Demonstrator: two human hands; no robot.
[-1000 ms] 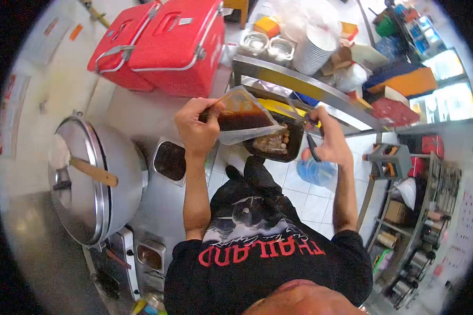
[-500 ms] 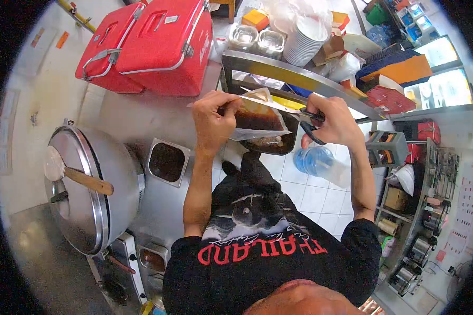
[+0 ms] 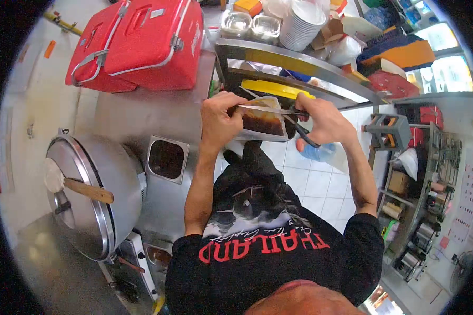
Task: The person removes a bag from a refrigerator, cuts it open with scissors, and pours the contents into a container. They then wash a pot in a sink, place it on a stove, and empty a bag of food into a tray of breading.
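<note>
A clear plastic bag point(image 3: 263, 124) with dark brown liquid hangs from my left hand point(image 3: 222, 119), whose fingers pinch its upper edge. My right hand point(image 3: 326, 119) grips black-handled scissors point(image 3: 304, 129). Their blades are apart, one reaching across the top of the bag toward my left fingers. Behind the bag is a dark container, mostly hidden, near a yellow object point(image 3: 270, 87) under the metal shelf.
Red cooler boxes point(image 3: 147, 47) stand on the steel counter point(image 3: 131, 113). A large steel pot point(image 3: 108, 184) and a metal tray point(image 3: 167, 159) are at the left. White bowls point(image 3: 302, 26) are stacked on the metal shelf point(image 3: 299, 60). A stool point(image 3: 391, 131) stands at the right.
The scissors have opened wider, with a blade now across the bag's top. My hands have moved slightly closer together, and the camera view has shifted.
</note>
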